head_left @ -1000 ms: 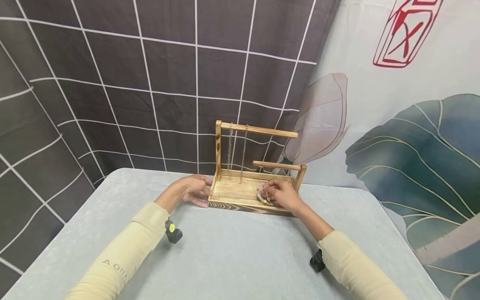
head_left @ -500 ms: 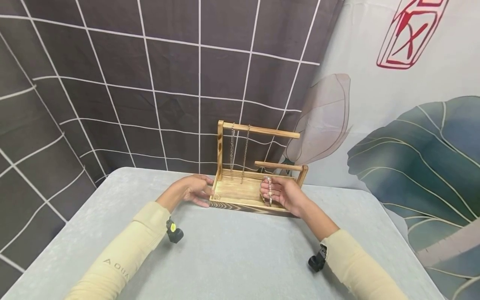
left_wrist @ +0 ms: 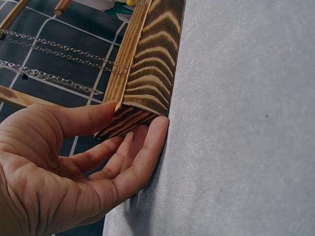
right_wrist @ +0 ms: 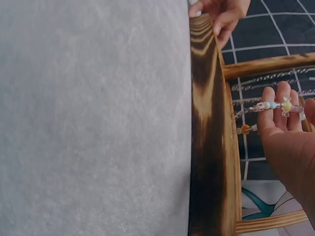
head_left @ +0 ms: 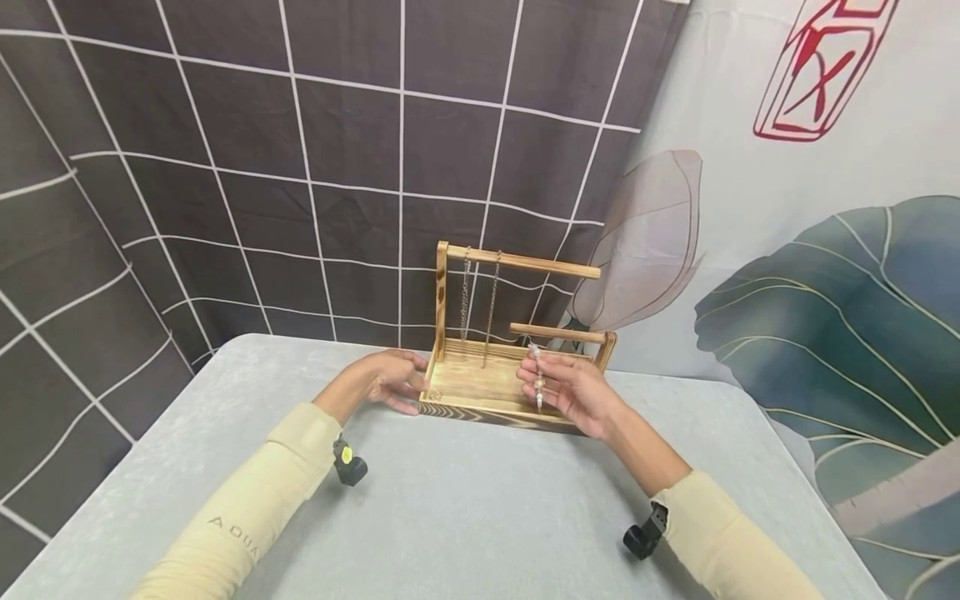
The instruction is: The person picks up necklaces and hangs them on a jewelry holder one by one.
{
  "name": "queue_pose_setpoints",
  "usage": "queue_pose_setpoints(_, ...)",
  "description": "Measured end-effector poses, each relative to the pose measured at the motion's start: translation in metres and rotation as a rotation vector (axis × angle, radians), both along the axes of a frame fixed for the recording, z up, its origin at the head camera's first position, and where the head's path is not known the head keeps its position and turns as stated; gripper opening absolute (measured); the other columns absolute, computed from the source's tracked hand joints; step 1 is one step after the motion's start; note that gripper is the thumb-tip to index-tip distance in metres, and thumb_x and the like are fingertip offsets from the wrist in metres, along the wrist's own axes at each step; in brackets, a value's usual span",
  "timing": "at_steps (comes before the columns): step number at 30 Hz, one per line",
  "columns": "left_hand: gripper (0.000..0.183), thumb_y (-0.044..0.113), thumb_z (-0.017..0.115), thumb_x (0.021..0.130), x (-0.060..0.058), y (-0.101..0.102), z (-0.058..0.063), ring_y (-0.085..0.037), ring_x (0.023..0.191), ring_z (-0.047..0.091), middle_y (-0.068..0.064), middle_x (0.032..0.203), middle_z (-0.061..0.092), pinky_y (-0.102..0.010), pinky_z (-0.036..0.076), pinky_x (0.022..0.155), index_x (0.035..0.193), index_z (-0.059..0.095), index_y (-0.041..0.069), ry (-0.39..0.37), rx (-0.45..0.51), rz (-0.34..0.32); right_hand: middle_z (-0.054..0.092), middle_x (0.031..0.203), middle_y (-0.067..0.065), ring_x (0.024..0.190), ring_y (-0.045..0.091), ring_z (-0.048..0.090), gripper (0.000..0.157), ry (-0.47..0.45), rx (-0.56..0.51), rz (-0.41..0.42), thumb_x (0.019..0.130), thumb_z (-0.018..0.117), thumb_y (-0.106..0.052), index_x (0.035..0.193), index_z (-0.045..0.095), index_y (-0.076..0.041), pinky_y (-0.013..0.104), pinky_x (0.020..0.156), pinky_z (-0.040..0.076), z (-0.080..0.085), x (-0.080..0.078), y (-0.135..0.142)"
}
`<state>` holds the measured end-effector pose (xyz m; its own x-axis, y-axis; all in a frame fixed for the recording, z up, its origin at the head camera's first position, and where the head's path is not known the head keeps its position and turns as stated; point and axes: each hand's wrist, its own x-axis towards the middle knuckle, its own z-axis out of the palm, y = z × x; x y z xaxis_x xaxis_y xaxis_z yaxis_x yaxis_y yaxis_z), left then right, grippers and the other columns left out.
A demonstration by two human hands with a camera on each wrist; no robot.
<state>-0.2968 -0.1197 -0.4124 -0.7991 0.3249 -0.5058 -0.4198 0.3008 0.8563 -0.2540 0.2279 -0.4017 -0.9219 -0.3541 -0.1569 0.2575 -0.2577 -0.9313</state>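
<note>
A wooden jewelry stand (head_left: 471, 379) with a shallow tray stands toward the back of the table. My left hand (head_left: 386, 380) grips its left end; in the left wrist view the thumb is on the rim and the fingertips are against the end wall (left_wrist: 152, 64). Over the tray's right part, my right hand (head_left: 581, 393) holds a beaded bracelet (head_left: 539, 385) between thumb and fingers, palm turned partly up. Pastel beads (right_wrist: 268, 105) lie across those fingers in the right wrist view, and an orange bead (right_wrist: 244, 129) hangs beyond.
Two chain necklaces (head_left: 492, 304) hang from the stand's upper bar (head_left: 525, 260). A shorter lower bar (head_left: 555, 331) sits at the right, just behind my right hand. The pale cloth-covered table (head_left: 480, 500) stretches toward me. A dark grid curtain (head_left: 337, 208) rises behind.
My right hand has lifted the bracelet off the tray and turned its palm upward, so the bracelet now hangs from the fingers. The left hand stays on the stand.
</note>
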Motion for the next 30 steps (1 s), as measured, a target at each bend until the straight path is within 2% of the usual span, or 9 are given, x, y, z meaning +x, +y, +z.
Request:
queue_pose_setpoints(3,0.062,-0.008,0.064,0.102,0.001,0.0,0.0,-0.039,0.126,0.074,-0.019,0.124,0.069,-0.054,0.072,0.105,0.16,0.043,-0.004,0.0,0.0,0.003,0.083,0.115,0.002,0.11,0.014,0.082,0.02,0.015,-0.02,0.005,0.119,0.053,-0.007,0.123,0.072,-0.008,0.034,0.103,0.072,0.004,0.004,0.0)
queue_pose_setpoints(6,0.062,-0.008,0.065,0.102,0.001,0.0,0.0,-0.039,0.125,0.074,-0.018,0.123,0.069,-0.054,0.072,0.105,0.16,0.043,-0.003,-0.001,-0.001,0.004,0.084,0.113,0.001,0.108,0.014,0.082,0.022,0.033,-0.021,-0.004,0.118,0.055,-0.009,0.117,0.077,-0.013,0.036,0.104,0.072,0.008,0.006,0.0)
queue_pose_setpoints(15,0.063,-0.008,0.065,0.102,0.001,0.001,-0.002,-0.037,0.124,0.075,-0.018,0.123,0.069,-0.053,0.073,0.103,0.161,0.044,-0.003,-0.001,-0.008,0.002,0.086,0.117,0.003,0.112,0.017,0.084,0.028,0.008,-0.076,-0.012,0.123,0.046,-0.018,0.134,0.069,-0.007,0.04,0.106,0.072,0.02,0.005,0.002)
queue_pose_setpoints(20,0.062,-0.008,0.065,0.102,0.001,0.0,-0.002,-0.036,0.121,0.075,-0.017,0.122,0.069,-0.052,0.073,0.103,0.161,0.043,-0.003,-0.002,-0.009,0.0,0.085,0.121,0.003,0.116,0.02,0.084,0.033,0.062,-0.085,0.007,0.124,0.042,-0.021,0.147,0.055,-0.002,0.041,0.105,0.072,0.029,0.004,0.003)
queue_pose_setpoints(24,0.062,-0.008,0.065,0.102,0.0,0.0,-0.002,-0.035,0.12,0.075,-0.016,0.12,0.069,-0.051,0.074,0.101,0.16,0.044,-0.002,-0.002,-0.009,0.0,0.082,0.129,0.004,0.118,0.022,0.083,0.033,0.103,-0.066,0.007,0.124,0.042,-0.023,0.15,0.049,-0.005,0.044,0.108,0.071,0.038,0.004,0.004)
queue_pose_setpoints(30,0.062,-0.007,0.065,0.103,0.0,0.0,-0.002,-0.034,0.119,0.075,-0.016,0.121,0.069,-0.052,0.073,0.102,0.16,0.044,-0.001,-0.004,-0.004,0.004,0.081,0.13,0.005,0.118,0.024,0.083,0.029,0.123,-0.072,-0.008,0.123,0.047,-0.024,0.146,0.052,-0.008,0.048,0.11,0.07,0.051,0.003,0.007)
